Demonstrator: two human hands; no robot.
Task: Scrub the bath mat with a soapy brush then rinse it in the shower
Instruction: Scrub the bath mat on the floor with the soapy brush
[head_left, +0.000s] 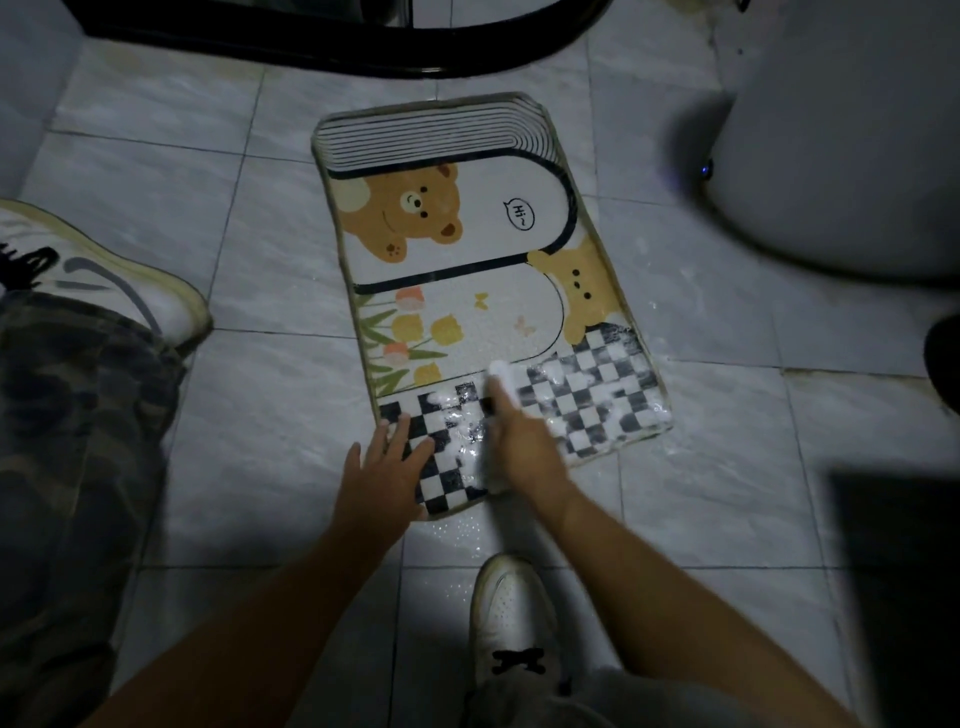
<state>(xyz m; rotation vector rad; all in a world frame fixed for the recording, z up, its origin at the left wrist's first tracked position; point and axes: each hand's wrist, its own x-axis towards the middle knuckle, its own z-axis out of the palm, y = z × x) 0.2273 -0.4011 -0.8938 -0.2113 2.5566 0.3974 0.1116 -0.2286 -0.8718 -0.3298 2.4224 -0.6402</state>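
Nearest the lens, a white shoe (511, 618) with a black lace stands on the tiled floor (182, 208), just short of the near edge of the bath mat (467, 234). Two bare forearms reach forward on either side of it.

The bath mat lies flat on the floor, its long side running away from the person and a little askew to the tile lines. Its near end is a black and white check, its middle shows tulips and butterflies, and farther off are two bears and a "Hi~" bubble. Black stripes cross the far end.

The left hand (387, 467) rests flat on the mat's near left corner, fingers straight and spread, the palm partly over the edge onto the floor. The right hand (519, 441) is wrapped round a white brush (500, 373), which lies on the checked part near the middle of the near end. Both are blurred, so the exact lie of the fingers is unclear. White foam (462, 421) covers the check beside the brush and along the near right corner, and some lies on the floor past the mat's right edge.

At the floor's left edge are camouflage trousers (67, 415) and a second white shoe (104, 275). A white rounded fixture (841, 130) stands at the far right corner, and a black curved rim (363, 52) runs along the far edge.
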